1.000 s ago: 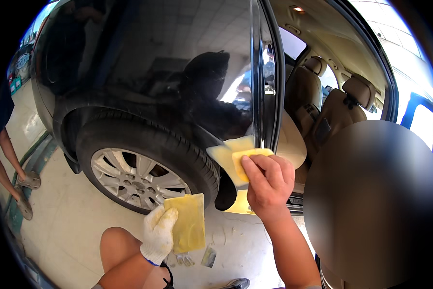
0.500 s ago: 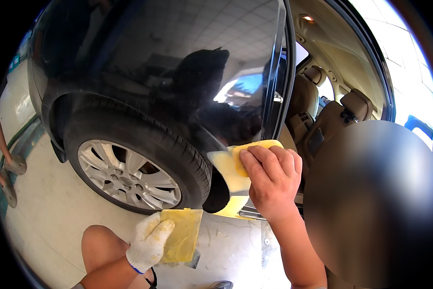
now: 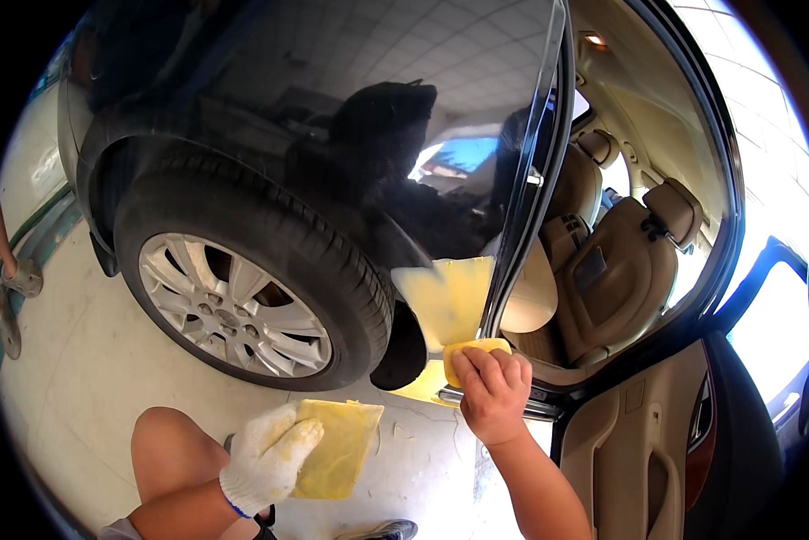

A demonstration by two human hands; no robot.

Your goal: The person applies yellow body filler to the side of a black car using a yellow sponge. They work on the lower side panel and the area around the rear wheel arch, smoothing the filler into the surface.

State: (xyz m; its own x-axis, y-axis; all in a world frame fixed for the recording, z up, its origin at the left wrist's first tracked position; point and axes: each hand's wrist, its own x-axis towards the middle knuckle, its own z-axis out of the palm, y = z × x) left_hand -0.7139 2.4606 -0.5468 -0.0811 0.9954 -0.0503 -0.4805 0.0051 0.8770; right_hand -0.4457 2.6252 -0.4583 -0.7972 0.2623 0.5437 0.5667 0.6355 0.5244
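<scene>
My bare right hand (image 3: 494,392) pinches a yellow putty spreader (image 3: 472,356) near the door sill, at the lower end of a patch of pale yellow filler (image 3: 449,297). That patch covers the black car panel (image 3: 332,171) between the rear wheel and the door opening. More yellow filler shows lower down, beside the tire. In its white knit glove, my left hand (image 3: 267,457) grips a flat putty board (image 3: 339,450) smeared with yellow filler. It holds the board below the wheel, apart from the car.
The rear wheel (image 3: 233,315) stands left of the patch. To the right, the open car door (image 3: 647,441) and tan seats (image 3: 625,270) show. Another person's feet (image 3: 22,279) are at the far left. My knee (image 3: 179,450) juts up beside my left hand.
My right hand has moved the spreader down the panel, uncovering the filler patch. The board has shifted slightly left and down. A blurred round shape at the right is gone, revealing the open door.
</scene>
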